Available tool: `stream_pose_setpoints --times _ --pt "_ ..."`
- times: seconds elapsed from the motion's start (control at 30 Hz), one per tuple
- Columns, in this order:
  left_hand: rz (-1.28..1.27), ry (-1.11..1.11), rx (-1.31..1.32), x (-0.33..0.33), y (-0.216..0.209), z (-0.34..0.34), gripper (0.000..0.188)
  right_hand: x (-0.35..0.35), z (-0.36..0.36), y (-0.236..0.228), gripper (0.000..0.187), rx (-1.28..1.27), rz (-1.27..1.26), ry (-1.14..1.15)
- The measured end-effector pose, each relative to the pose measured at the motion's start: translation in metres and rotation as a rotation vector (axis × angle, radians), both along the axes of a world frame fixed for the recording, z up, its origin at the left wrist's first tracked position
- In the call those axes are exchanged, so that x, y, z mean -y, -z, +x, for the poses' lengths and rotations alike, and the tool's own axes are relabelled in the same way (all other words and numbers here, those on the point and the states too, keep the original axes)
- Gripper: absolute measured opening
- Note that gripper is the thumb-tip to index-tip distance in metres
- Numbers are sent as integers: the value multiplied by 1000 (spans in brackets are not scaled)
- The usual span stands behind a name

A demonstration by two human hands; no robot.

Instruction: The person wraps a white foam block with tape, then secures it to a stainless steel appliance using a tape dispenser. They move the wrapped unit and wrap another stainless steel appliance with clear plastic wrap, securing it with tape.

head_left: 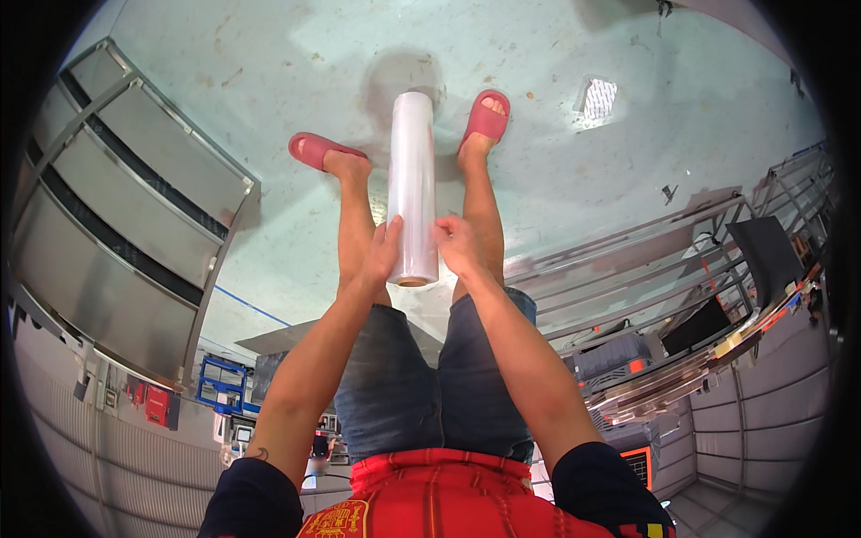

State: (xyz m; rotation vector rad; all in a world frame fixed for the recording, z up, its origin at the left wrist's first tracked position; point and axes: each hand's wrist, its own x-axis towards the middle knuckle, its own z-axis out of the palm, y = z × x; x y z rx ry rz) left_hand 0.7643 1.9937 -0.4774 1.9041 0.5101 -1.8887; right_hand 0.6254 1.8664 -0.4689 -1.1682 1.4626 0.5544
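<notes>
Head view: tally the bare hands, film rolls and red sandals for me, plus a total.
Bare hands: 2 (left hand, right hand)
Film roll: 1
Red sandals: 2 (left sandal, right sandal)
Total: 5

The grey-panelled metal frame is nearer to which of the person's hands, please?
Left. The left hand is right of the metal frame, at the near side of the film roll; the right hand is farther away, on the roll's other side.
</notes>
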Motion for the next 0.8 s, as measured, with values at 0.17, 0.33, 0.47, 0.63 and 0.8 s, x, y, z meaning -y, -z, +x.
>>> stream_pose_setpoints --times 0.17,0.33,0.47,0.63,0.8 --pt "29 -44 -13 2 -5 7 85 1 8 5 22 -20 -49 -98" --pt "77 -9 -22 -6 0 9 87 0 9 21 18 9 -76 -226" --pt "-39 -123 -121 -24 13 9 90 -1 2 26 15 -7 88 -10" --pt "-57 -167 -192 -32 22 7 95 2 12 19 12 115 234 565" --pt "-21 -130 -63 -15 12 -3 85 10 47 23 23 -29 184 683"
